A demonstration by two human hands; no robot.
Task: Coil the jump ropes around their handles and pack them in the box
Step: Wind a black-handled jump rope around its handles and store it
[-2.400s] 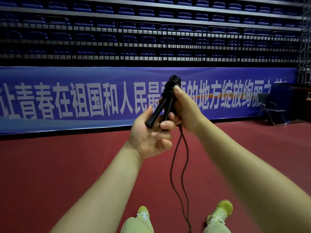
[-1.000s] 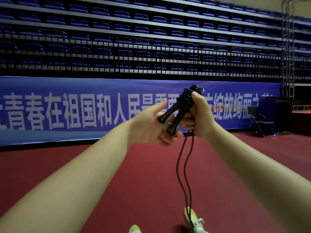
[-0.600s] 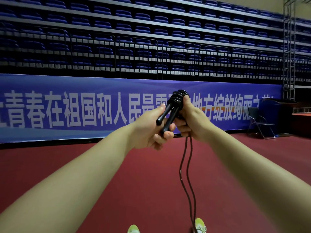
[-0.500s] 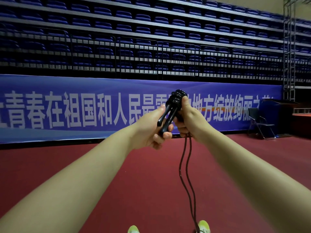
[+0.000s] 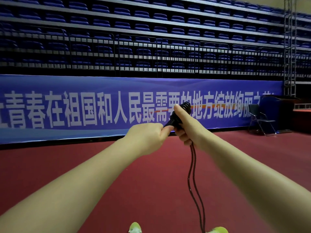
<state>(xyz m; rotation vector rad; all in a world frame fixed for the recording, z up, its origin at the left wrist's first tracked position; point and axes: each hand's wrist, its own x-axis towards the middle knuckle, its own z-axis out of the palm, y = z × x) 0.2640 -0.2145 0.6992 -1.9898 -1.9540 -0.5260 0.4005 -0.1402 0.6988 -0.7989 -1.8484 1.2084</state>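
Landmark: blue banner (image 5: 67, 111) w/ white characters, across the back wall; all places given rel. to it.
Handles: black jump-rope handles (image 5: 176, 118), held together as a pair, tilted, upper ends up-right; seen in front of the banner's lower edge, approx. its middle.
Coils: dark rope wraps round the handles' upper end (image 5: 186, 106), overlapping the banner's lettering.
R hand: right hand (image 5: 188, 126) curled round the handles, thumb lying up along them, fingers wrapped underneath; firm grip.
L hand: left hand (image 5: 148, 137) just below the banner's lower edge, fingers curled, thumb & forefinger pinching the handles' lower tip; touching the R hand's fingers.
Loose rope: two strands of rope (image 5: 191, 174) hang from under the R hand, down over the red floor (image 5: 84, 157) below the banner, out of frame at bottom.
Shoes: yellow-green shoes (image 5: 134, 227) at bottom edge, well below the banner.
Chair: folding chair (image 5: 260, 118) at the banner's right end.
Seats: blue seat rows (image 5: 151, 22) above the banner.
Box: can't tell where.
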